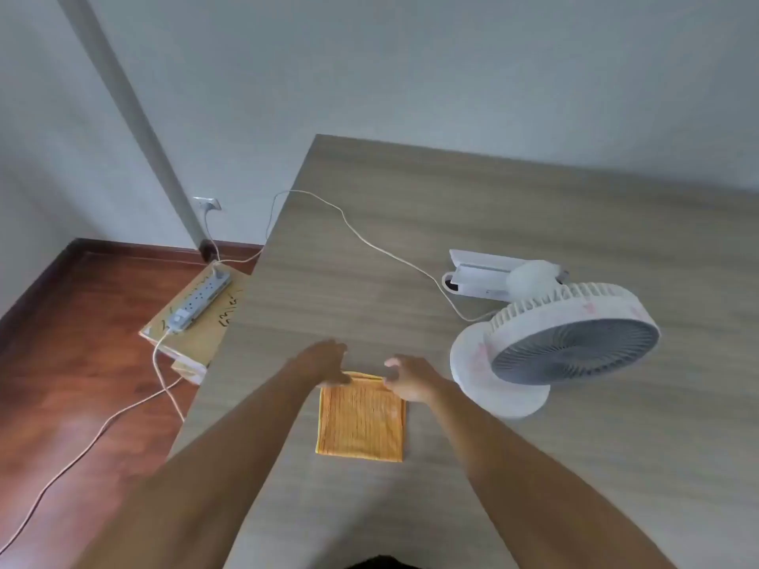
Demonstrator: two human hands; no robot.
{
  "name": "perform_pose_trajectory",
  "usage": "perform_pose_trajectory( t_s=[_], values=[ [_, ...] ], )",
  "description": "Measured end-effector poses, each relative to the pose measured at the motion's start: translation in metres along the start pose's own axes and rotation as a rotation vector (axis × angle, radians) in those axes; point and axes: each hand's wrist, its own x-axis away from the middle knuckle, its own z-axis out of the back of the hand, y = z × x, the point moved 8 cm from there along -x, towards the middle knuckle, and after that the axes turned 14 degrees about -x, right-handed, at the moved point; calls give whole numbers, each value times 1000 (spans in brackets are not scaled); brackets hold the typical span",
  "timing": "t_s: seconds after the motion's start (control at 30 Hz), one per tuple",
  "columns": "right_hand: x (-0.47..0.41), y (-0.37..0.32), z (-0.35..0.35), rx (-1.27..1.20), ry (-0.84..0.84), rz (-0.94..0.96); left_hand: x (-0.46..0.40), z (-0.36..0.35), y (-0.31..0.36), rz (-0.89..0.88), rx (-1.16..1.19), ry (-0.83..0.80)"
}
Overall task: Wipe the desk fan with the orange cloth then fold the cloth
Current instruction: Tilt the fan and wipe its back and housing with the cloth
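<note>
We see a wood-grain table (410, 240) filling the right and centre of the frame beneath a pale wall (410, 55). At left, on the reddish wooden floor (74, 342), a grey power strip (200, 300) lies on what appears to be a cardboard box (197, 334). A white cable (82, 449) trails toward the lower left; a wall socket (207, 204) sits above.

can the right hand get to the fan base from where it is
Probably yes. The right hand is at the far right corner of the orange cloth, and the desk fan stands just to its right with only bare desk between them. It would have to let go of the cloth first.
</note>
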Motion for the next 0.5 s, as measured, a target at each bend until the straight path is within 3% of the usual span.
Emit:
perform_pose_trajectory(
  t_s=[0.23, 0.5],
  values=[
    [-4, 17, -37, 109, 111, -67, -7, -40, -8, 21, 14, 48],
    [-5, 17, -35, 133, 211, -7, -5, -43, -6, 50, 7, 222]
  ],
)
